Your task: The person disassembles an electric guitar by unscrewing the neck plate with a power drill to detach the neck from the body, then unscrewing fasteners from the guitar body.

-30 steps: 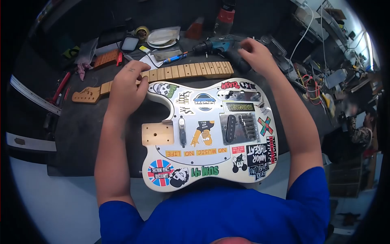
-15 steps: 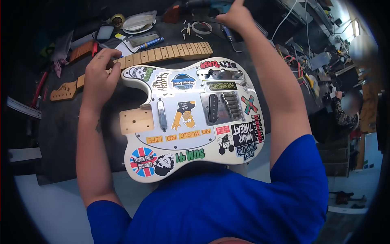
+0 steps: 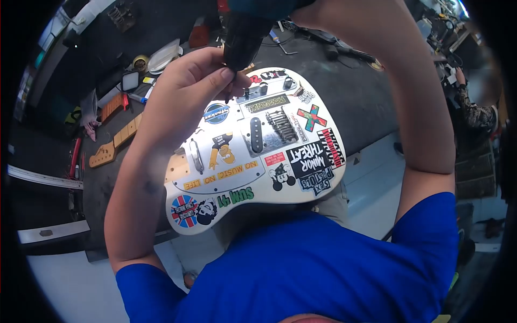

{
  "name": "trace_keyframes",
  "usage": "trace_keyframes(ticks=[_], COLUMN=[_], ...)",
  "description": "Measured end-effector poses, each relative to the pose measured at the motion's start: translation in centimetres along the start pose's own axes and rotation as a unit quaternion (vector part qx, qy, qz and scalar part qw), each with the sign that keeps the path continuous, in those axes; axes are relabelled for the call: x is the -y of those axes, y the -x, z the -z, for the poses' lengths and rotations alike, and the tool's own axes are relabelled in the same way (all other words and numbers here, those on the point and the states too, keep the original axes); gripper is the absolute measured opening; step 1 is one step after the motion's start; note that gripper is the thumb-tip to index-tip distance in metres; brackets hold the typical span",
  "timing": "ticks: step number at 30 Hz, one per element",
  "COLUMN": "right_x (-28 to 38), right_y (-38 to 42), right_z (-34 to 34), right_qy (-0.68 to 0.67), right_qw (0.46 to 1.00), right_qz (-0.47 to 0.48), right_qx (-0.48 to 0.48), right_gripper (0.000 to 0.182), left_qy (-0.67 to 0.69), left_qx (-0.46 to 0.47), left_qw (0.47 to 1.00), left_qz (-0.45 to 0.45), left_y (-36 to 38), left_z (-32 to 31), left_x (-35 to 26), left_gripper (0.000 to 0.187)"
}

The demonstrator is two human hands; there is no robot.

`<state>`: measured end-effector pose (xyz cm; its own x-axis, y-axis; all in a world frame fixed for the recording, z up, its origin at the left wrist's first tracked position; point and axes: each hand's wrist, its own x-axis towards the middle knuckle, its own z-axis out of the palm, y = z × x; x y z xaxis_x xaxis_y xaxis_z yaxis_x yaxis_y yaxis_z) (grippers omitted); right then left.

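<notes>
A dark cordless drill point(image 3: 245, 40) points downward at the top of the view, over the upper edge of the guitar. My right hand point(image 3: 334, 19) grips it, partly cut off by the frame. Closed at the nose of the drill are the fingers of my left hand point(image 3: 196, 86); whether they pinch the chuck or a bit in it is hard to make out. Below lies a white electric guitar body point(image 3: 301, 188) covered in stickers, with a pickup, bridge and control plate. Partly behind my left arm is the guitar neck point(image 3: 126, 132), separate from the body.
On the dark bench are a roll of tape point(image 3: 140, 63), a hex key point(image 3: 288, 52) and a red-handled tool point(image 3: 75, 156). Another person point(image 3: 479, 102) is at the far right, blurred, near a cluttered bench.
My right hand has brought the drill from the back of the bench in over the guitar. My left hand has left the neck and closed at the drill's nose. The view has shifted.
</notes>
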<state>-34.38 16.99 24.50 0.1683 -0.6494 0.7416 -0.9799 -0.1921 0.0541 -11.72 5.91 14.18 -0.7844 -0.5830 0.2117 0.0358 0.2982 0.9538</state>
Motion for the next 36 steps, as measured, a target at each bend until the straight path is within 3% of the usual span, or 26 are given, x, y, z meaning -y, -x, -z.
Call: trace_keyframes(ticks=[3, 8, 10, 13, 15, 27, 36], right_x=[-1.2, -1.5, -3.1, -4.3, -4.5, -4.5, -4.5], right_y=[0.8, 1.0, 1.0, 2.9, 3.5, 4.9, 5.3], right_z=[0.9, 2.5, 1.1, -1.0, -1.6, -2.4, -3.0], right_qy=[0.033, 0.048, 0.044, 0.101, 0.074, 0.048, 0.047], right_qw=[0.999, 0.997, 0.998, 0.991, 0.994, 0.997, 0.997], right_qz=[-0.001, -0.042, -0.024, 0.076, 0.077, 0.058, 0.067], right_qx=[-0.023, 0.048, 0.041, -0.032, -0.021, 0.006, -0.002], right_gripper=[0.083, 0.079, 0.079, 0.080, 0.080, 0.077, 0.081], left_qy=[0.028, 0.075, 0.079, 0.035, 0.025, -0.012, -0.016], left_qx=[-0.005, 0.039, 0.048, 0.049, 0.046, 0.048, 0.066], left_qw=[0.999, 0.996, 0.996, 0.998, 0.999, 0.995, 0.995], left_qz=[-0.016, -0.013, -0.007, -0.014, -0.002, 0.087, 0.072], left_y=[-0.7, -3.1, -3.9, -4.2, -4.3, -4.0, -4.2], left_z=[-1.8, -4.3, -5.3, -5.8, -5.9, -6.5, -6.0], left_x=[-0.2, 1.0, 2.3, 3.9, 4.9, 5.4, 6.4], left_gripper=[0.028, 0.036, 0.039, 0.046, 0.048, 0.037, 0.034])
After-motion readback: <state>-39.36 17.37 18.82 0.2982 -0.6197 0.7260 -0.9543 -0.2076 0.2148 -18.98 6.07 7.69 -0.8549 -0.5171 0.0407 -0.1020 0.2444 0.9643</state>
